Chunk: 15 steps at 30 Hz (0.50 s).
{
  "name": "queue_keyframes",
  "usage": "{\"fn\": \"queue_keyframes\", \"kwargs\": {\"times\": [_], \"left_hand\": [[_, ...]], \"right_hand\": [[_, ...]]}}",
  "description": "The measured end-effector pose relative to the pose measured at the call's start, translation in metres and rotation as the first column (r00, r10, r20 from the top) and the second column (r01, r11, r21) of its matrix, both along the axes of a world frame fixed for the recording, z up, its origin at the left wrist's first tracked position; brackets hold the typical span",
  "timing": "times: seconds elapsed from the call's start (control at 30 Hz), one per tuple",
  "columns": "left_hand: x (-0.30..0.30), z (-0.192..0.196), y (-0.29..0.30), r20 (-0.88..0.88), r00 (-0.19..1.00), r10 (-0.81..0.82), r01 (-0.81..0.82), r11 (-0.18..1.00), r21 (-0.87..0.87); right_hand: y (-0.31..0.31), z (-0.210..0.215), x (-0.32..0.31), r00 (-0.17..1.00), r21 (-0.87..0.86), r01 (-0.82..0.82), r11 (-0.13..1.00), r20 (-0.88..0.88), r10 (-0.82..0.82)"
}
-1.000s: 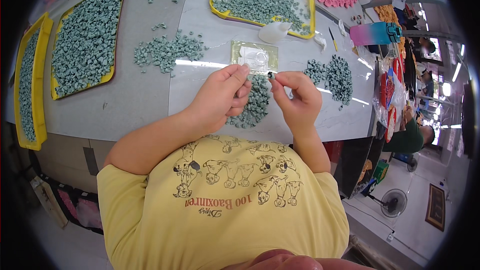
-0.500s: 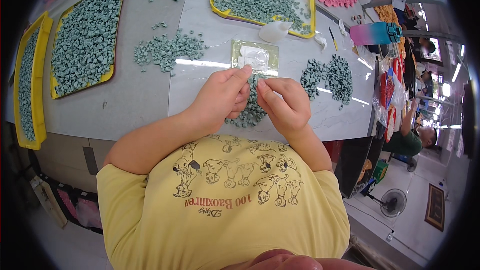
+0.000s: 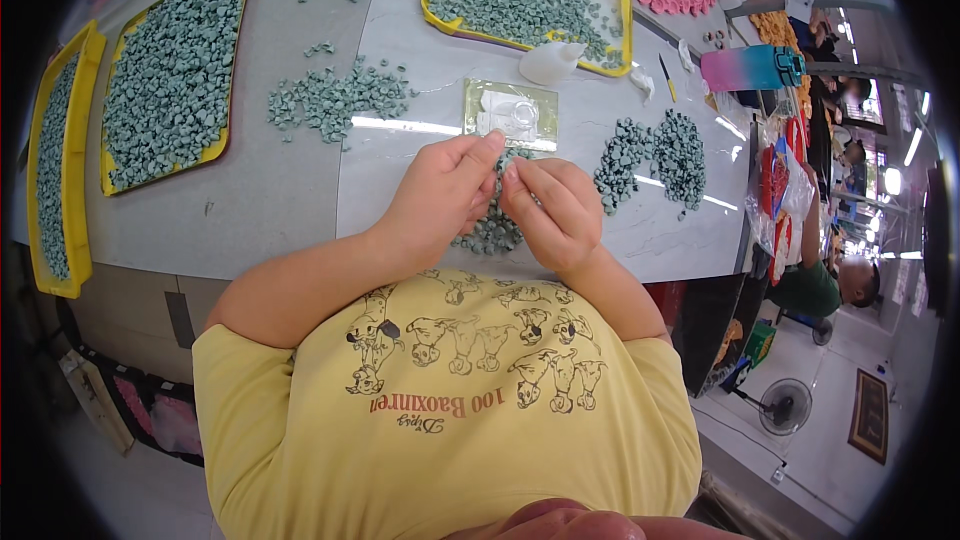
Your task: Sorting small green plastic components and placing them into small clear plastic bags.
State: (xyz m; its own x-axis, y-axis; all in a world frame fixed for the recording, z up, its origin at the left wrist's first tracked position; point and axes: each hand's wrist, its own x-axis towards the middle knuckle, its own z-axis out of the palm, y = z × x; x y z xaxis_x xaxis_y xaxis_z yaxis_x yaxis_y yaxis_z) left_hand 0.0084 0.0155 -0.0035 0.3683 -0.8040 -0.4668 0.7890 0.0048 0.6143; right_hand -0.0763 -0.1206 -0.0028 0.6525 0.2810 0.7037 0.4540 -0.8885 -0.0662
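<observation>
My left hand [image 3: 450,183] is closed in a pinch, thumb against the curled fingers. Close beside it, my right hand [image 3: 555,210] pinches too, its fingertips almost at the left thumb. Whatever sits between the fingertips is too small and too covered to name. Below and between both hands lies a pile of small grey-green pieces [image 3: 492,232], partly hidden by them. Just beyond the fingertips a small greenish flat plate [image 3: 542,136] bears a white patch and a clear ring-like shape. Farther off, a white squeeze bottle [image 3: 548,63] lies tilted near a tray's edge.
Yellow trays of green pieces stand at the far middle [image 3: 430,15], left [image 3: 106,155] and far left [image 3: 80,190]. Loose heaps lie left [image 3: 340,103] and right [image 3: 680,155]. A pink-and-blue drinking bottle [image 3: 745,68] and a yellow-handled thin tool [image 3: 667,80] are at right.
My right hand has moved a little left, its fingertips now closer to my left hand. My left hand stays almost where it was. At right, a person in green has shifted slightly.
</observation>
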Motion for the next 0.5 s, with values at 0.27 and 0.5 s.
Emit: {"fn": "queue_keyframes", "kwargs": {"times": [0.27, 0.5], "left_hand": [[-0.004, -0.004, 0.0, 0.271, 0.957, 0.105, -0.116, 0.993, 0.028], [-0.006, -0.009, 0.0, 0.586, 0.797, 0.147, -0.222, 0.973, 0.058]], "right_hand": [[0.001, -0.01, 0.005, 0.999, -0.013, -0.009, 1.0, 0.047, 0.01], [0.013, -0.009, 0.003, 0.998, 0.409, 0.041, 0.912, -0.066, -0.015]]}}
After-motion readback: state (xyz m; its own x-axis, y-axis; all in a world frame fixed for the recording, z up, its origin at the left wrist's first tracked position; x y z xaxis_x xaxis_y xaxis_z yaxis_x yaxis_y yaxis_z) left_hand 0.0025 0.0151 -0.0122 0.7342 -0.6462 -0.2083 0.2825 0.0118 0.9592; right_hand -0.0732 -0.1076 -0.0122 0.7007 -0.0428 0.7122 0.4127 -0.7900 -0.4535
